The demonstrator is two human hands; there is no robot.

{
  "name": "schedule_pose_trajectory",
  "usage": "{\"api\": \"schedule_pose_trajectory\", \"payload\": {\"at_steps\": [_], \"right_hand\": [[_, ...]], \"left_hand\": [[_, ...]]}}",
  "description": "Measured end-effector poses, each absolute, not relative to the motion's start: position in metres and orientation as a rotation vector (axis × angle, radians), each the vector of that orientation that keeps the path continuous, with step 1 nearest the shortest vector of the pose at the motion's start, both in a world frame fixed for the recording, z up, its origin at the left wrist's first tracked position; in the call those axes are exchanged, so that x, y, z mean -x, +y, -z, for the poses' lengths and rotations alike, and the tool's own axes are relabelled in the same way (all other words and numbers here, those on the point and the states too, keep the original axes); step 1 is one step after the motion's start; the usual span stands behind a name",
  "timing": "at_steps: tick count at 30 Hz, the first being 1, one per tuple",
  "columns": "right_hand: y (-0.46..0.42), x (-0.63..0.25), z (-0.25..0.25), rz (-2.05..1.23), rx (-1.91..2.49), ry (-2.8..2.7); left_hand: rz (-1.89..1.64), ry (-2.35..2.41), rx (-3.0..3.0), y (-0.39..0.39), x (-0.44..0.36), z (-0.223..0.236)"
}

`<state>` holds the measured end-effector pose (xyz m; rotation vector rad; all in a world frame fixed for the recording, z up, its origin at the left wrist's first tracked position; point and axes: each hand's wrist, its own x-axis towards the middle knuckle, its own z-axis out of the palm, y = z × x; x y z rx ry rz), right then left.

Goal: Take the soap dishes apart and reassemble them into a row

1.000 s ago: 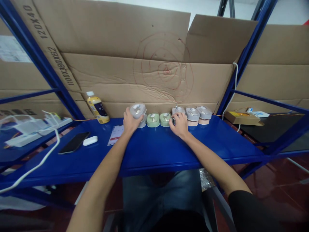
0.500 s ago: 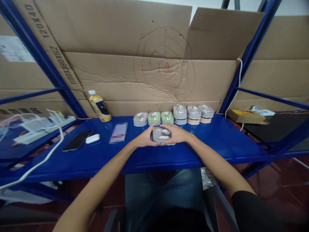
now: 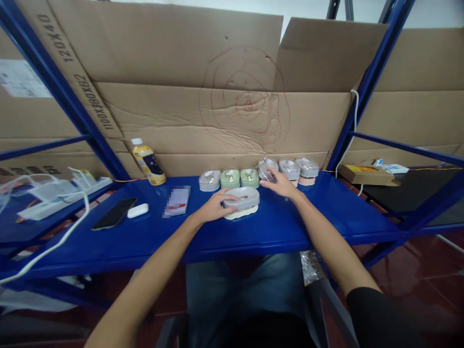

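Left hand [image 3: 214, 208]: thumb and fingers closed on a gray tub [image 3: 250, 201], oval, smooth, plastic-looking, covering its left end. We see a small shape inside the tub, too blurred to identify. Tub is mid-table, over a cream wavy-edged pad [image 3: 247, 212], mostly hidden underneath.

Right hand [image 3: 281, 183]: fingers curved at a clear-topped container [image 3: 266, 166] in the back row, masking its front; we can't tell grip from touch. Two green boxes [image 3: 230, 180] with rounded corners sit left of it.

Flat rectangle [image 3: 177, 201] on the glossy blue table [image 3: 286, 224] is pixelated, unreadable. Behind: creased cardboard [image 3: 159, 108], red rings drawn on.
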<state>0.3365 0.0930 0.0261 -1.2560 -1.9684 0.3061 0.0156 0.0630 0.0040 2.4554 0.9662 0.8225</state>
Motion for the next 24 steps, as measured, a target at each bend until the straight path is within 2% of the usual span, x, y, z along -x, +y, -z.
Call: {"api": "schedule_pose_trajectory", "payload": {"at_steps": [6,8,16,24], "right_hand": [[0.095,-0.333,-0.025,-0.29,1.205,-1.92],[0.095,-0.333,-0.025,-0.302,1.203,-1.9],[0.09,-0.326,-0.022,-0.313,1.061,-1.995],[0.087,-0.293,-0.015,-0.337,0.814,-2.426]], "left_hand": [[-1.348,1.236,-2.14,0.074,-0.009,-0.007],[-1.399,1.272,-2.171,0.074,-0.006,-0.009],[-0.779,0.954,-2.534,0.06,-0.012,-0.01],[-0.775,0.941,-2.371,0.069,-0.014,0.005]]}}
